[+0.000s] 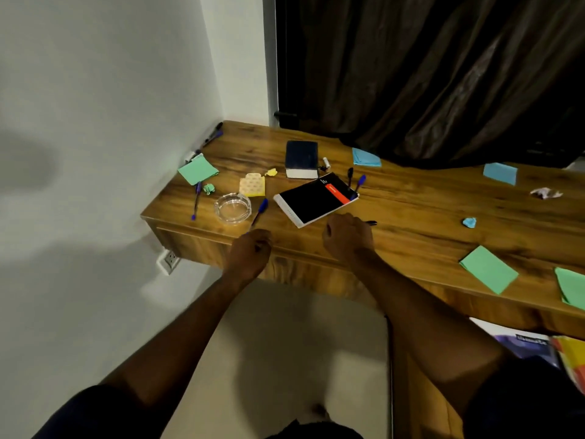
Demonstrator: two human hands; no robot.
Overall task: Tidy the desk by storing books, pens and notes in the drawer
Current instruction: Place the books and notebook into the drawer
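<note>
1. Wooden desk (411, 213), head view: a black notebook (316, 201) lies near the front edge, with a dark blue book (301, 156) behind it. A blue pen (260, 210) lies beside a glass ashtray (232, 207).
2. Green notes (198, 170) and blue notes (365, 157) lie scattered on top. The drawer front (193, 243) below looks closed.
3. The left hand (251, 253) is curled at the front edge, by the blue pen's near end. I cannot tell whether it grips anything.
4. The right hand (348, 237) is curled just in front of the notebook. A black pen (371, 222) pokes out beside it, and I cannot tell whether the hand holds it.
</note>
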